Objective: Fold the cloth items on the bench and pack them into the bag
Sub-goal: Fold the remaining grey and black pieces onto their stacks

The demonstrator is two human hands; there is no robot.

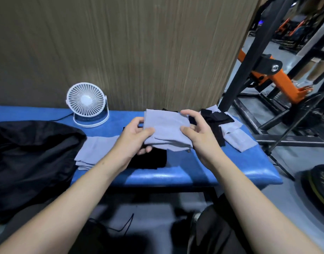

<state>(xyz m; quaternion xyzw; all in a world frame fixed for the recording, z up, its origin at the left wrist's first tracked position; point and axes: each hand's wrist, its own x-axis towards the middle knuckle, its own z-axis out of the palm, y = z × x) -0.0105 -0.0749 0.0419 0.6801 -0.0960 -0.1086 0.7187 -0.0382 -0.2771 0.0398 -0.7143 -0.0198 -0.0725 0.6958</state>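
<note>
Above blue bench [194, 173] by wood-grain wall [121, 52], left hand [133, 140] pinching grey cloth [166, 129], right hand [199, 132] half-curled alongside.

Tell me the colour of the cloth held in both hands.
Light grey-blue, plain with no pattern. The cloth shows best in the head view, the only one given.

bench [194, 176] is shiny blue vinyl, grey cloth [166, 129] looks soft and matt, fan [87, 104] smooth white plastic, wall [121, 43] rough wood grain
</note>
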